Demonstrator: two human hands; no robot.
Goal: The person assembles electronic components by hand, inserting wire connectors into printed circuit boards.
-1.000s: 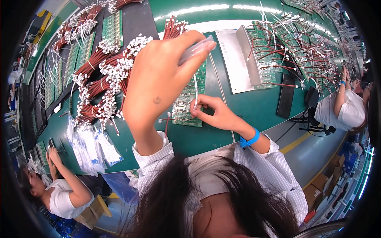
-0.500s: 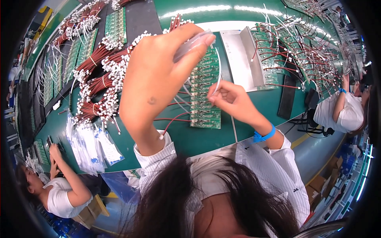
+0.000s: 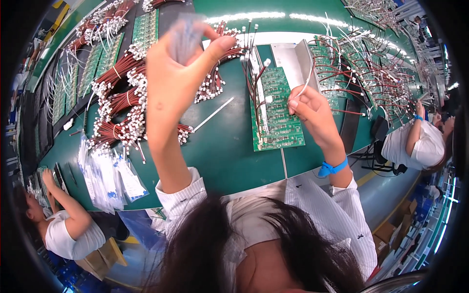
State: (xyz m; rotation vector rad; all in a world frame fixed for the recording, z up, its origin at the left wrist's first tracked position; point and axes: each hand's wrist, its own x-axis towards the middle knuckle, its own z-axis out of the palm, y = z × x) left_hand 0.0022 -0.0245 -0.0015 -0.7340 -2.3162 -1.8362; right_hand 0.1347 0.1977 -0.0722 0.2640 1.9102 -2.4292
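Observation:
My left hand (image 3: 171, 83) is raised over the wire bundles, its thumb and fingers curled around a translucent plastic piece (image 3: 184, 41) that is smeared by motion. My right hand (image 3: 315, 112) is closed in a pinch at the right edge of a green circuit board panel (image 3: 281, 110). A thin white wire (image 3: 308, 78) runs up out of its fingers. Whether these fingers also grip the board's edge is hard to tell. Dark red and white wires with white connectors (image 3: 266, 62) rise along the panel's left side. A thin white strip (image 3: 213, 115) lies on the green table between my hands.
Bundles of dark red wires (image 3: 117, 68) with white connectors lie at left, above clear plastic bags (image 3: 110, 180). Behind my right hand stands a metal tray (image 3: 288, 53). Wired boards (image 3: 337, 68) fill the right. Co-workers sit at left (image 3: 73, 229) and right (image 3: 425, 139).
My left hand has moved left, away from the panel, with the translucent piece. My right hand has shifted right, and the panel has shifted right and turned slightly. Red wires now stand at its left.

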